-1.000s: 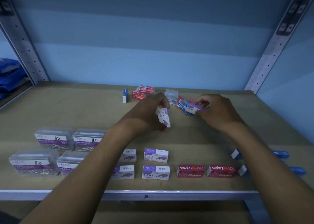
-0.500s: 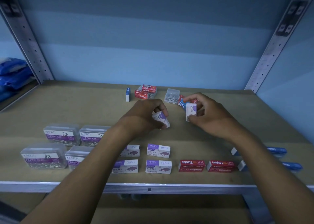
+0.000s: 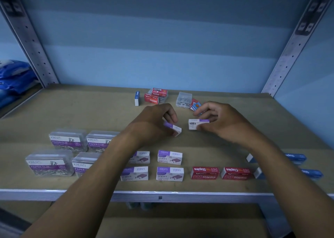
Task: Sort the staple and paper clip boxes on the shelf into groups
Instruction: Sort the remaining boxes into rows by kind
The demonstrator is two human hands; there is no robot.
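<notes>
Left hand (image 3: 155,122) and right hand (image 3: 222,120) each pinch a small purple-white cardboard staples box (image 3: 174,128) (image 3: 197,124) just behind the sorted purple-white row (image 3: 169,157) on the shelf (image 3: 90,111); likely light, stiff, best pinched across long sides.

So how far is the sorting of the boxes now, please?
Done: near the shelf's front edge lie four paper clip boxes, four purple staple boxes, two red staple boxes and two blue boxes. In hand: the left hand and the right hand each hold a purple staple box. Left: the mixed pile at the back.
</notes>
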